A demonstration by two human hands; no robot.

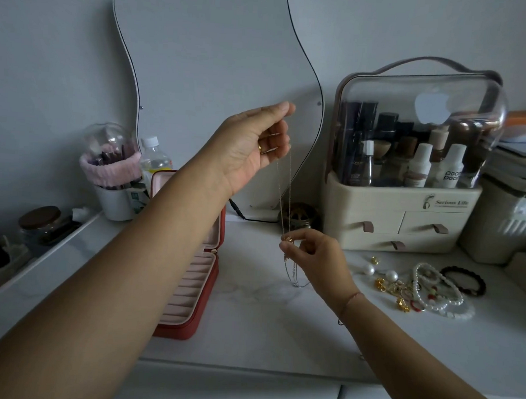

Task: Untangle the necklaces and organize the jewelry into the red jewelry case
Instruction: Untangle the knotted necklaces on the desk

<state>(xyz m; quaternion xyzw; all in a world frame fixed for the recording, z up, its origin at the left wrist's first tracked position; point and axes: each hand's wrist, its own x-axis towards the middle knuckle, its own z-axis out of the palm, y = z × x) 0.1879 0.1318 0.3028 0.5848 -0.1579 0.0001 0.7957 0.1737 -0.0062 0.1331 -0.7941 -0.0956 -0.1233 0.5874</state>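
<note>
Untangling: my left fingers (278, 109) pinch the gold necklace (289, 185) up high, my right fingers (284, 247) pinch its pendant (288, 238), and next the silver chain (294, 279) needs gentle teasing free.

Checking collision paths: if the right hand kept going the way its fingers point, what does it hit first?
Likely the open red jewelry case: the right hand, pinching the gold necklace, points left toward its upright lid. Depth is unclear; it might pass in front.
</note>
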